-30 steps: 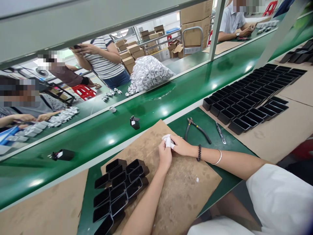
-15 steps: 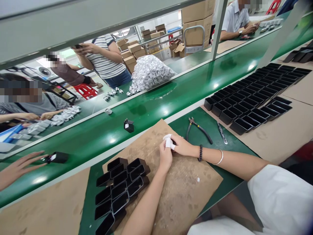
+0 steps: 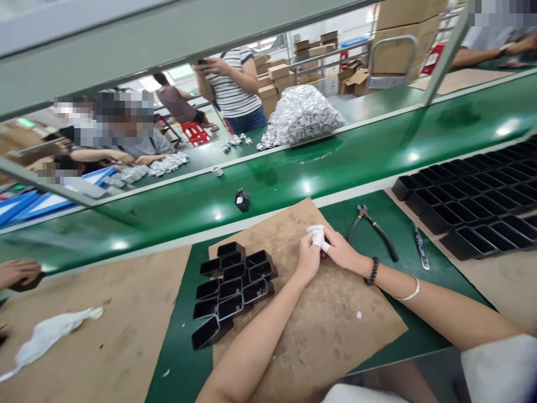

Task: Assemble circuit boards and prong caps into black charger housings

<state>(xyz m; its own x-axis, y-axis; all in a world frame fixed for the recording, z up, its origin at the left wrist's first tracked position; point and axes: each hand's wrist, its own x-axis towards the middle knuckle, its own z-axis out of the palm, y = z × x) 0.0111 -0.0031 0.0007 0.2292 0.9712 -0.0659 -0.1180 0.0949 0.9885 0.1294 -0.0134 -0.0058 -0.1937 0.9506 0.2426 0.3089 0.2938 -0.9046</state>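
Note:
My left hand [image 3: 307, 258] and my right hand [image 3: 342, 252] rest together on a brown cardboard pad [image 3: 327, 330]. The left hand is curled, and its fingertips wear white finger covers [image 3: 317, 235]. My right hand's fingers are closed round those covered fingertips. A cluster of several empty black rectangular housings [image 3: 235, 282] lies on the pad just left of my left hand. Black-handled pliers [image 3: 375, 233] lie on the green mat right of my right hand.
A green conveyor belt [image 3: 168, 215] runs across behind the pad and carries one small black part [image 3: 242, 200]. Rows of black housings [image 3: 470, 210] fill the right. A thin metal tool [image 3: 420, 253] lies by the pliers. A co-worker's hand [image 3: 17, 272] and a white rag [image 3: 50, 331] are at left.
The view has swung left, so everything sits further right. My hands stay clasped together. The co-worker's hand at left has closed over the black part at the belt's near edge.

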